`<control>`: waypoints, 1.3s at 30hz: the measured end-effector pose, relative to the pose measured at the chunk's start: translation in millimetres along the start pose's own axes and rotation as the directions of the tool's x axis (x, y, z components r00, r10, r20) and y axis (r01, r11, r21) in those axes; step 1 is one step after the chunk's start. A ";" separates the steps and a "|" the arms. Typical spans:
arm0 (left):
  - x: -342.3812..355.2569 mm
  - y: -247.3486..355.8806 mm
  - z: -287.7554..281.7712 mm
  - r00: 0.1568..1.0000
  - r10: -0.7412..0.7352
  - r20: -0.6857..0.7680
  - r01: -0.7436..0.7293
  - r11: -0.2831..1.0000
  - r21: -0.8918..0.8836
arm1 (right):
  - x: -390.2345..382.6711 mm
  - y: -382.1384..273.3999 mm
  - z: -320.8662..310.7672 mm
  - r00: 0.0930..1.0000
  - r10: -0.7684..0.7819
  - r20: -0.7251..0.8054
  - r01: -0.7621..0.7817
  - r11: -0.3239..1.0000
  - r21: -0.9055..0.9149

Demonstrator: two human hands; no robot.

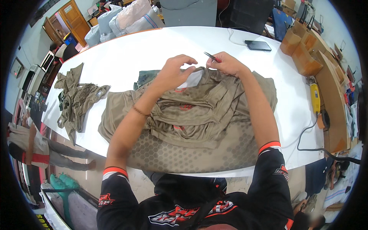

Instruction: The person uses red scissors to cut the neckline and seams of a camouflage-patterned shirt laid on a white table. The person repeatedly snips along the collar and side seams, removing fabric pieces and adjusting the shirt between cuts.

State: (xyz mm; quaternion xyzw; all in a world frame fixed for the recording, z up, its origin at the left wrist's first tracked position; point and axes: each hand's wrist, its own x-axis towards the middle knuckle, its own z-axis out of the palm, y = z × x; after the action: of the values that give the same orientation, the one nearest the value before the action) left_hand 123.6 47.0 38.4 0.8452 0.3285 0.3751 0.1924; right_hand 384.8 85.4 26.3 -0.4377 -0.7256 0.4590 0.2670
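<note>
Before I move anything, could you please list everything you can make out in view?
Shirts: several, brown with darker hexagons, table's near middle
Crumpled fabric: count unclear, brown, table's left
Dark green fabric: count unclear, behind the shirts
Snips: one, red and dark, in the right hand
Phone: one, dark, table's far right
Yellow tool: one, right edge
Cardboard boxes: at least two, brown, upper right
Table: one, white, centre
Sacks: several, pale, beyond the table
Door: one, brown, upper left
Co-worker: one, grey trousers, left
Sleeves: two, black, orange-and-white cuffs, lower edge
Left hand: one, over shirts, fingers parted
Right hand: one, shirts' far edge
</note>
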 end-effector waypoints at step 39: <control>-13.4 -21.0 75.1 0.995 -0.093 -0.035 0.085 0.979 -0.183 | -12.3 10.0 -15.6 0.928 0.242 0.285 -0.184 0.959 -0.215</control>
State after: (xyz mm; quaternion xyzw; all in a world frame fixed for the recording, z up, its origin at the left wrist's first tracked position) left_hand 165.4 46.7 -28.9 0.8003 0.3348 0.4125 0.2780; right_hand 406.9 83.3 24.3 -0.4599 -0.7457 0.4787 0.0573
